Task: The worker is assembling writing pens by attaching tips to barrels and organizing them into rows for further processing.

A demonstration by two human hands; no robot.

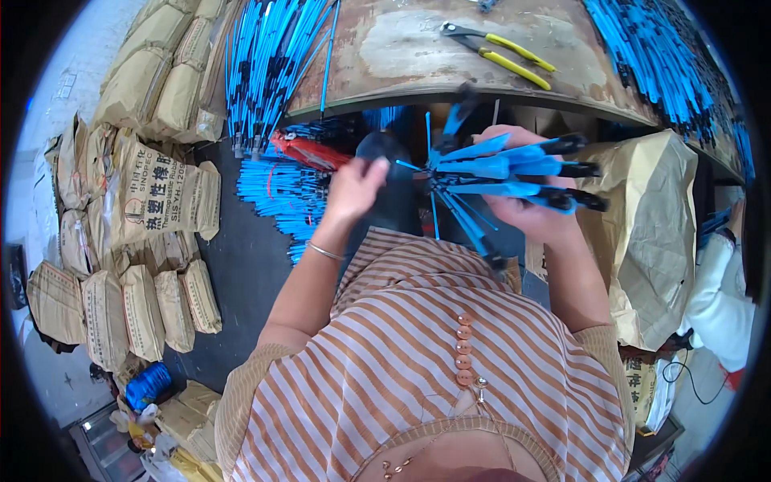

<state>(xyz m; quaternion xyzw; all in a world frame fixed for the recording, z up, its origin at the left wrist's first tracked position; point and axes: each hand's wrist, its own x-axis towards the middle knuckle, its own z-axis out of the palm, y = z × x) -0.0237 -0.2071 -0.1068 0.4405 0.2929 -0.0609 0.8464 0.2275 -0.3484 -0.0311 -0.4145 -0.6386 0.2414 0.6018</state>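
Bundle of blue plastic-coated rods with black tips point(514, 173) held in front of the chest, just below the workbench edge; rods fan out, black tips pointing right, thin blue tails splaying down and left.

Right hand point(526, 210) clamped around the bundle from beneath, fingers curled tight over it.

Left hand point(353, 186) raised just left of the bundle, fingers loosely bent and partly open; fingertips at the thin blue end nearest it. Cannot tell if it pinches that end. Slim metal bangle point(325, 252) on the wrist.

Workbench point(418, 56): worn, rust-brown, patchy surface, curved front edge. Yellow-handled pliers point(498, 50) lie on it, well apart from the hands. More blue rods heaped at the bench's left end point(269, 60) and along its right side point(654, 60).

On the dark floor to the left: loose blue rods point(277, 193), a red bundle point(309, 153) on top. Stacked tan paper sacks point(157, 201), creased, matte. Another crumpled tan sack point(646, 233) right of the hands.
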